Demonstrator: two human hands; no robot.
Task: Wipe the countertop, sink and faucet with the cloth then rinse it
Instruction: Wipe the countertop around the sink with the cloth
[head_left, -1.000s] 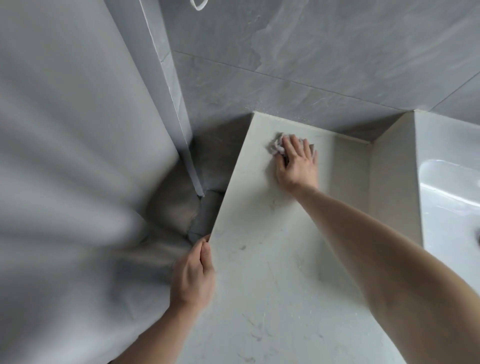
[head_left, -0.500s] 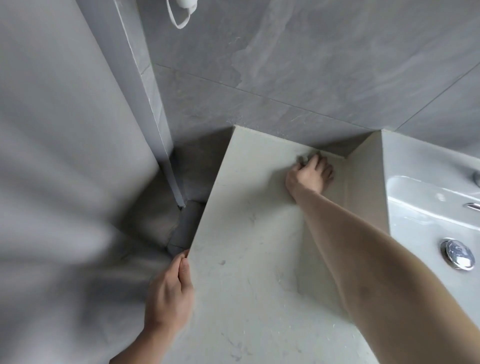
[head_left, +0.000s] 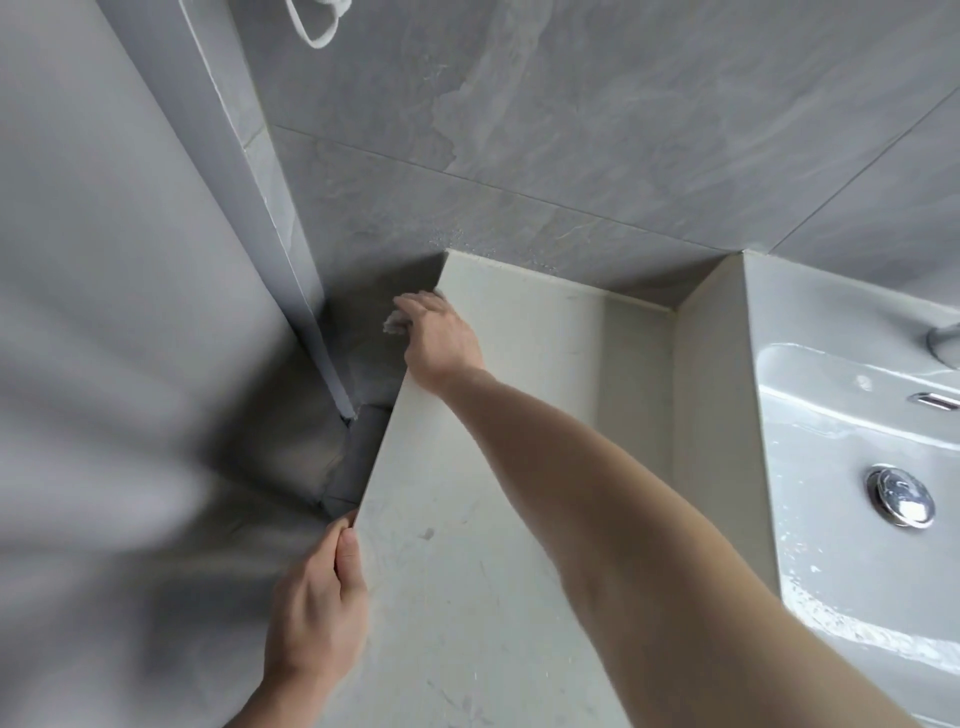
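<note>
The pale stone countertop (head_left: 498, 519) runs from the bottom up to the grey tiled wall. My right hand (head_left: 441, 338) reaches across it to the far left edge, closed on a small grey cloth (head_left: 394, 323) that pokes out past the edge, mostly hidden under the fingers. My left hand (head_left: 317, 608) grips the counter's left edge nearer to me, thumb on top. The white sink (head_left: 852, 467) lies at the right, with a chrome drain plug (head_left: 900, 496) and overflow slot (head_left: 937, 399). Only the faucet's base (head_left: 943, 338) shows at the right border.
A grey tiled wall (head_left: 623, 130) stands behind the counter. A raised ledge (head_left: 711, 389) separates the counter from the sink. A grey partition (head_left: 104, 312) stands at the left, with a dark gap beside the counter edge. A white cord loop (head_left: 317, 31) hangs at the top.
My right hand swept the cloth from the back right corner of the counter across to its far left edge. My left hand stayed on the edge. The view shifted right, showing more sink.
</note>
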